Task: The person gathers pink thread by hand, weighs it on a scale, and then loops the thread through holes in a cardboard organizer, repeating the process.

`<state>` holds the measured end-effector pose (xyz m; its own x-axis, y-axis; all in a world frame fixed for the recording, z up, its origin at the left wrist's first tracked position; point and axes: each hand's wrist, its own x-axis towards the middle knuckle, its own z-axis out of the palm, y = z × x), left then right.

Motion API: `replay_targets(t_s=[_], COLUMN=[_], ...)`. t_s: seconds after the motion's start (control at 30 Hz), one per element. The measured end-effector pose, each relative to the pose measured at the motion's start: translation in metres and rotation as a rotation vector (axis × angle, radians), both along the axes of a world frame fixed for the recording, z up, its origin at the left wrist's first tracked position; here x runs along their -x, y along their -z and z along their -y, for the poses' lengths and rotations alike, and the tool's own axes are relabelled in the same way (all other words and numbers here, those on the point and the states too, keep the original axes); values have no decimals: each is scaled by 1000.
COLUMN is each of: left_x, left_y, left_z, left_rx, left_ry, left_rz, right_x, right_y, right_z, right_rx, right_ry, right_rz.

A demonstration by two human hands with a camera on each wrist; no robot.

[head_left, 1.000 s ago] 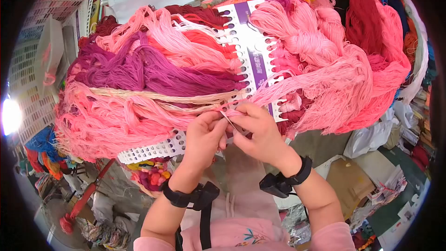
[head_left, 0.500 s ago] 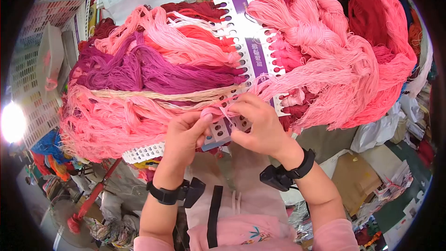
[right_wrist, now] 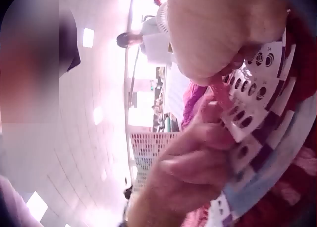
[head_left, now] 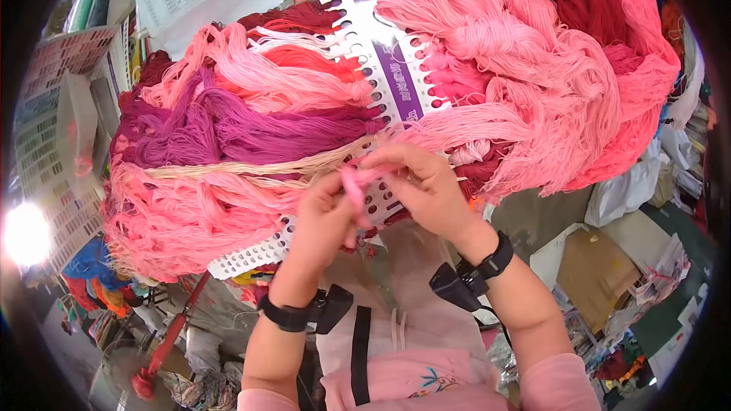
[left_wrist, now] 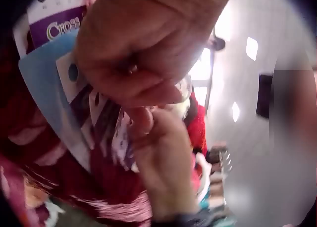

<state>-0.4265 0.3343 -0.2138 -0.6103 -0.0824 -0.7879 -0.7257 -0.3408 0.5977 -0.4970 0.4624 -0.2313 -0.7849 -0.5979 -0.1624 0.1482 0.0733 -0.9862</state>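
A strand of pink embroidery thread (head_left: pixel 355 186) runs between my two hands in front of the white thread cards, forming a loop near the left fingers. My left hand (head_left: pixel 326 221) holds one side of it with bent fingers, and my right hand (head_left: pixel 430 186) pinches the other side between thumb and fingers. Behind them lies the white and purple thread card (head_left: pixel 384 68), its punched edges hung with pink, purple, red and cream skeins. In the right wrist view the pink thread (right_wrist: pixel 221 92) stretches between the fingers, beside stacked cards (right_wrist: pixel 250 120) with round holes.
A large heap of pink skeins (head_left: pixel 541 99) spreads to the right, and purple skeins (head_left: pixel 259 125) lie left. Printed sheets (head_left: pixel 202 0) are at the back. Plastic baskets (head_left: pixel 53 144) stand at the far left; a red-handled fan (head_left: pixel 164 342) is lower left. A person (right_wrist: pixel 148 41) appears behind.
The hands have come closer together after parting, and the pink thread now bends in a loop between them. The cards and skeins have shifted left in the head view.
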Motion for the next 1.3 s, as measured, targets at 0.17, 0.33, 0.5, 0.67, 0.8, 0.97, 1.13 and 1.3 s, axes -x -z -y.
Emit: replay_targets(t_s=[0.17, 0.33, 0.5, 0.67, 0.8, 0.97, 1.13, 1.3], left_x=[-16, -5, -58, -112, -90, -25, -10, -51], left_y=[-2, -24, -36, -63, -43, -13, -8, -40], left_z=[22, 19, 102, 177, 134, -5, 13, 85], left_rx=[-538, -247, -862, -715, 804, 562, 356, 136], left_ry=[-167, -241, -795, -1311, -644, 41, 131, -234], left_rz=[-178, 38, -114, -314, -272, -356, -89, 194], right_x=[0, -4, 6, 3, -1, 1, 3, -11], right_y=[5, 4, 6, 12, 13, 13, 4, 15], right_z=[7, -5, -2, -3, -2, -1, -3, 10], right_rx=[-22, -23, 88, -100, -111, 18, 25, -217], right_ry=[-105, -238, -55, -252, -235, -177, -133, -83], right_rz=[-470, 127, -179, -248, -299, -217, 173, -445])
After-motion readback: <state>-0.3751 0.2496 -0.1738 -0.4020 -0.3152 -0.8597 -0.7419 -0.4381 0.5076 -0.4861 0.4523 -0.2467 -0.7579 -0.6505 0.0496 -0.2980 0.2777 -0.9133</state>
